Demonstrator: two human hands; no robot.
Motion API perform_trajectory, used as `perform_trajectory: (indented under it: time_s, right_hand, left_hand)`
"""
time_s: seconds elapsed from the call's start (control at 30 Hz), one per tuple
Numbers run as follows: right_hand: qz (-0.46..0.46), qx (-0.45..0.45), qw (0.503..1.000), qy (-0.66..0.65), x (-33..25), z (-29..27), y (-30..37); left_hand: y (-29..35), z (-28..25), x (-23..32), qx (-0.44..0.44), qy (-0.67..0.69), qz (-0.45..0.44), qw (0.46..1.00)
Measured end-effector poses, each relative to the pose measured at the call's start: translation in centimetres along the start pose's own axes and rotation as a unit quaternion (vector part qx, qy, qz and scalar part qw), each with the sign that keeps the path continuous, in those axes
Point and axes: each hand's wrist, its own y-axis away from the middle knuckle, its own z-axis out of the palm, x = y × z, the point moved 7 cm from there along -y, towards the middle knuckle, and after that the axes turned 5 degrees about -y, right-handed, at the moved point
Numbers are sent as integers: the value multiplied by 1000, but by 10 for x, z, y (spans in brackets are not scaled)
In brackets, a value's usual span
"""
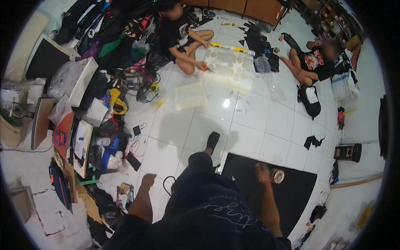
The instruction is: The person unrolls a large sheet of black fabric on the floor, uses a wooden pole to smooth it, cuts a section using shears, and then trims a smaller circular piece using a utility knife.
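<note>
My left hand (148, 181) hangs at my left side above the white tiles, its fingers curled in and nothing showing in it. On my right, my right hand (262, 171) is over a large black sheet (291, 183) on the floor. Right beside it is a round can-like thing (277, 176) with a pale top and a reddish side. Whether the fingers touch it is unclear, as they are small and blurred. One black-socked foot (213, 141) of mine is forward on the tiles.
Ahead, a seated person (179, 46) works over a white cut-out sheet (233, 68) beside a yellow roll (231, 48). Another person (312, 62) sits at far right near a black backpack (309, 102). Piled bags, cables (133, 148) and boards (81, 148) line the left.
</note>
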Motion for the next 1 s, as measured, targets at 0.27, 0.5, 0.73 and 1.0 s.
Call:
perform_trajectory:
  time_s: [0.27,0.5,0.73,1.0]
  right_hand:
    - [328,34,937,-111,48,-35,22]
    - [358,38,922,-140,90,-97,-73]
    - [30,-202,966,156,33,-152,-317]
    - [70,-213,973,-45,-61,-315,-643]
  left_hand:
    - [-104,15,375,11,-9,145,989]
    - [-113,56,554,48,12,181,982]
    - [-93,100,400,201,-197,70,957]
    - [138,335,366,111,21,-300,947]
